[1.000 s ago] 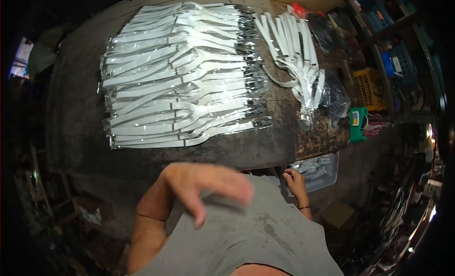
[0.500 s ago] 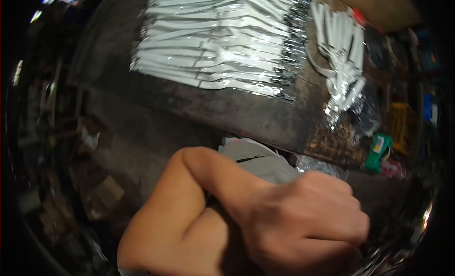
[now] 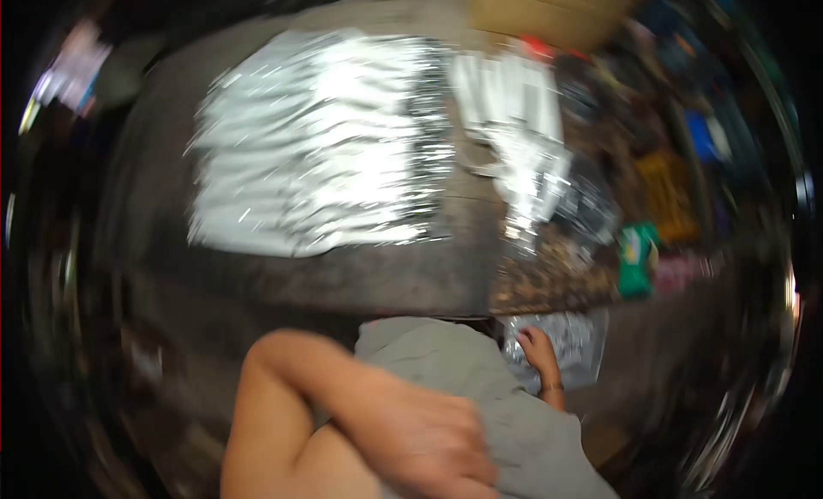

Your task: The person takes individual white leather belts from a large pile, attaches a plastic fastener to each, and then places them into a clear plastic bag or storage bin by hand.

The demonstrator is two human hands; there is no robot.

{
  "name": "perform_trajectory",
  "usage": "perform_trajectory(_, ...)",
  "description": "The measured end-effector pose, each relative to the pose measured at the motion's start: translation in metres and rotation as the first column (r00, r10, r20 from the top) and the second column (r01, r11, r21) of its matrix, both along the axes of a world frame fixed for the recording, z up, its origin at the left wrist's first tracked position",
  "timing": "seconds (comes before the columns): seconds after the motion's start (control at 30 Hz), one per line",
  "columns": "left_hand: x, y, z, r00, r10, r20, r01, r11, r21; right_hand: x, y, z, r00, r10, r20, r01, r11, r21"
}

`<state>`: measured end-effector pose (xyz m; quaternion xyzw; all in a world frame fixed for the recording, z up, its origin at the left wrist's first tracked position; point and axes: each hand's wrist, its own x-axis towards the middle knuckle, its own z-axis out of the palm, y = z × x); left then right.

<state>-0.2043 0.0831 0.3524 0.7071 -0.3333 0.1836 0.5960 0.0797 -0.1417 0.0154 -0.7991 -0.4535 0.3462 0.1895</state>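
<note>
My left hand (image 3: 433, 443) is curled into a blurred loose fist in front of my body, with the arm bent at the elbow. Whatever its fingers may enclose is hidden. Lower right of the table's front edge, my right hand (image 3: 537, 353), with a band at the wrist, has its bent fingers on a clear plastic bag (image 3: 583, 349) beside my lap. On the table, a wide row of white strips in shiny clear wrapping (image 3: 326, 156) lies side by side. A smaller bundle of white strips (image 3: 514, 113) lies to its right, with crinkled wrapping at its near end.
The dark, worn table (image 3: 386, 280) spans the view ahead. A cardboard box (image 3: 549, 15) stands at its far side. At right are a green packet (image 3: 636, 259), a yellow crate (image 3: 669, 195) and a blue object (image 3: 707, 135). Grey cloth (image 3: 437, 353) covers my lap.
My left hand has moved left and down, away from the camera. My right hand has come into view at the plastic bag. The view has shifted, showing more of the table.
</note>
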Motion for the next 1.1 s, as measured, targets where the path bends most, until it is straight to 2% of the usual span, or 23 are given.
perform_trajectory(0.07,-0.003,0.016,-0.012,1.000,0.015,0.026,-0.020,0.985,0.169,-0.007,0.014,0.012,0.995,-0.100,-0.025,0.103,0.982,0.156)
perform_trajectory(0.13,-0.008,0.039,-0.035,0.991,0.052,-0.122,-0.057,0.998,-0.037,-0.009,0.023,0.028,0.981,-0.193,-0.035,0.196,0.963,0.187)
perform_trajectory(0.17,-0.011,0.051,-0.056,0.963,0.121,-0.241,-0.145,0.986,-0.083,-0.009,0.026,0.035,0.968,-0.248,-0.029,0.249,0.950,0.189)
perform_trajectory(0.2,-0.006,0.059,-0.086,0.911,0.193,-0.364,-0.247,0.963,-0.107,-0.005,0.031,0.035,0.954,-0.297,-0.041,0.299,0.935,0.191)
perform_trajectory(0.27,-0.003,0.052,-0.127,0.725,0.207,-0.657,-0.395,0.906,-0.151,0.007,0.034,0.039,0.931,-0.361,-0.052,0.364,0.910,0.197)
perform_trajectory(0.33,-0.009,0.044,-0.177,0.610,0.121,-0.783,-0.288,0.955,-0.077,0.023,0.035,0.033,0.931,-0.355,0.084,0.320,0.905,0.280)
perform_trajectory(0.37,-0.013,0.039,-0.201,0.633,0.187,-0.751,-0.338,0.940,-0.050,0.034,0.038,0.033,0.915,-0.395,0.078,0.362,0.893,0.269)
perform_trajectory(0.4,-0.009,0.040,-0.205,0.633,0.178,-0.754,-0.326,0.944,-0.051,0.047,0.041,0.027,0.894,-0.433,0.112,0.370,0.857,0.357)
perform_trajectory(0.43,-0.005,0.039,-0.208,0.590,0.393,-0.706,-0.384,0.905,0.182,0.060,0.046,0.018,0.871,-0.469,0.143,0.367,0.817,0.444)
perform_trajectory(0.47,-0.002,0.039,-0.212,0.534,0.590,-0.606,-0.435,0.806,0.401,0.073,0.054,0.016,0.870,-0.472,0.141,0.372,0.816,0.442)
perform_trajectory(0.5,0.003,0.043,-0.226,0.499,0.723,-0.477,-0.539,0.690,0.483,0.086,0.064,0.014,0.850,-0.501,0.164,0.376,0.795,0.476)
perform_trajectory(0.53,0.001,0.051,-0.243,0.383,0.789,-0.480,-0.534,0.614,0.581,0.096,0.075,0.012,0.831,-0.526,0.183,0.376,0.773,0.511)
perform_trajectory(0.57,-0.002,0.061,-0.259,0.345,0.809,-0.475,-0.536,0.586,0.608,0.105,0.088,0.010,0.835,-0.522,0.173,0.376,0.771,0.514)
perform_trajectory(0.63,-0.001,0.071,-0.263,0.302,0.829,-0.470,-0.527,0.556,0.643,0.115,0.109,0.005,0.883,-0.401,0.244,0.281,0.868,0.411)
perform_trajectory(0.7,0.015,0.073,-0.252,0.291,0.798,-0.527,-0.606,0.580,0.544,0.115,0.134,-0.005,0.865,-0.439,0.242,0.327,0.861,0.391)
perform_trajectory(0.73,0.025,0.075,-0.251,0.275,0.807,-0.523,-0.609,0.567,0.555,0.113,0.147,-0.009,0.843,-0.476,0.251,0.369,0.851,0.375)
perform_trajectory(0.77,0.037,0.077,-0.252,0.356,0.826,-0.437,-0.593,0.561,0.577,0.111,0.157,-0.010,0.853,-0.464,0.238,0.358,0.853,0.379)
perform_trajectory(0.8,0.049,0.080,-0.254,0.432,0.832,-0.347,-0.578,0.551,0.601,0.108,0.167,-0.009,0.818,-0.515,0.257,0.431,0.844,0.319)
perform_trajectory(0.83,0.060,0.082,-0.256,0.415,0.843,-0.343,-0.582,0.536,0.611,0.107,0.176,-0.007,0.778,-0.562,0.282,0.502,0.825,0.258)
perform_trajectory(0.9,0.085,0.086,-0.262,0.529,0.809,-0.256,-0.550,0.557,0.622,0.107,0.186,0.000,0.790,-0.542,0.285,0.503,0.840,0.204)
perform_trajectory(0.93,0.097,0.090,-0.266,0.520,0.815,-0.256,-0.552,0.549,0.628,0.110,0.188,0.000,0.793,-0.532,0.299,0.513,0.846,0.146)
perform_trajectory(1.0,0.120,0.101,-0.273,0.617,0.772,-0.154,-0.524,0.549,0.651,0.121,0.183,-0.011,0.803,-0.541,0.250,0.497,0.839,0.223)
perform_trajectory(1.1,0.153,0.119,-0.282,0.632,0.765,-0.125,-0.447,0.491,0.747,0.126,0.166,-0.015,0.808,-0.536,0.246,0.484,0.841,0.243)
